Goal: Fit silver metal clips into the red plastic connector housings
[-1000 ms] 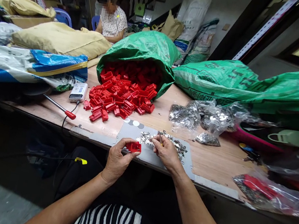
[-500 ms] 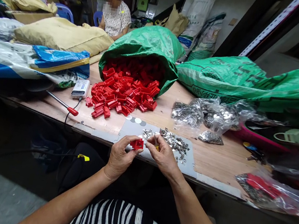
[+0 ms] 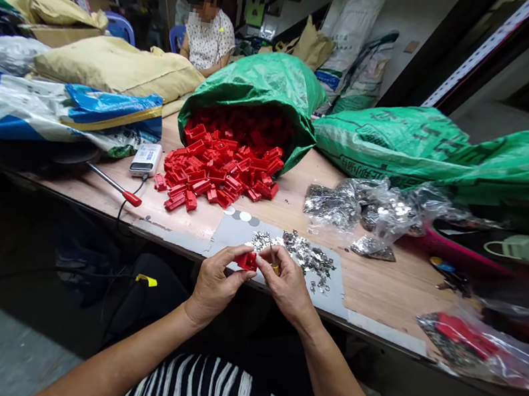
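Observation:
Pinched between the fingers and thumb of my left hand [image 3: 215, 284] is a small red plastic housing [image 3: 246, 261], held just over the table's front edge. My right hand [image 3: 289, 286] is closed round a small tool with a yellow handle [image 3: 275, 269], its thin metal shank pointing up and away. The right thumb and forefinger tips meet the right side of the housing. Whether they also pinch a tiny metal piece is too small to tell. Beyond the hands, loose small metal parts [image 3: 310, 254] lie scattered on a grey mat [image 3: 232, 236].
A green sack [image 3: 268, 80] spills a heap of red housings [image 3: 218, 170] onto the table. Clear bags of metal parts [image 3: 331, 206] lie to the right, with a pink basin [image 3: 458, 251]. A white power bank [image 3: 146, 159] and red-handled rod [image 3: 117, 185] sit left. Another person [image 3: 208, 33] sits across.
The right fingertips have come in against the red housing, where a small gap showed before. The housing has turned slightly in my left hand. The view has tilted slightly.

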`<action>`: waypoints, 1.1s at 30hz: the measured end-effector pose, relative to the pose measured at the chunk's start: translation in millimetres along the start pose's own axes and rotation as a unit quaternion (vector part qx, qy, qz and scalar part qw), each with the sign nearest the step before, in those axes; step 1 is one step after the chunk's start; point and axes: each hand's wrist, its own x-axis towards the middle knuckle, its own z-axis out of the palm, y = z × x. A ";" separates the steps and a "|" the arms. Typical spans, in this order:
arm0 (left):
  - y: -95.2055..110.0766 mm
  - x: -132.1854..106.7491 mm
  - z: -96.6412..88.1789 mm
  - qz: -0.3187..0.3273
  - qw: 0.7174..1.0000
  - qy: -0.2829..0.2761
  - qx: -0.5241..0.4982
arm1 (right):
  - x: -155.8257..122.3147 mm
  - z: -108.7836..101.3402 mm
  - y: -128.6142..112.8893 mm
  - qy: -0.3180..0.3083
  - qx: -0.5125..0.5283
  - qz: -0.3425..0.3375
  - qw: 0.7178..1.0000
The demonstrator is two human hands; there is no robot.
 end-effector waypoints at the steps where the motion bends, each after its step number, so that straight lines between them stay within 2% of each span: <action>1: -0.6 -0.2 0.7 -0.033 0.999 0.000 -0.028 | -0.8 -0.4 0.2 -0.007 0.027 0.011 1.000; 5: -1.4 0.7 3.0 -0.151 0.974 -0.006 -0.167 | -3.5 -2.8 0.2 -0.036 0.132 0.048 0.989; 8: 0.6 1.7 3.6 -0.187 0.957 -0.001 -0.222 | -5.6 -3.4 -1.8 -0.049 0.171 0.066 0.982; 13: 3.6 -2.0 4.8 -0.181 0.949 -0.020 -0.256 | -11.0 -3.0 -4.8 -0.089 0.251 0.125 0.956; 17: -0.3 -5.6 4.2 -0.141 0.965 -0.047 -0.216 | -13.2 -4.8 -2.3 -0.119 0.262 0.143 0.947; 20: -6.4 -2.5 -0.8 -0.090 0.986 -0.060 -0.130 | -12.1 -6.7 3.4 -0.114 0.198 0.104 0.968; 24: -16.0 9.4 -12.9 -0.019 0.997 -0.067 0.027 | -9.7 -7.4 10.3 -0.072 0.017 0.030 0.997; 28: -25.2 20.3 -20.5 0.009 0.991 -0.087 0.105 | -7.3 -4.6 10.1 -0.043 -0.137 -0.035 0.989; 33: -32.2 26.4 -21.4 -0.006 0.984 -0.125 0.131 | -1.6 1.2 10.1 -0.046 -0.194 -0.079 0.977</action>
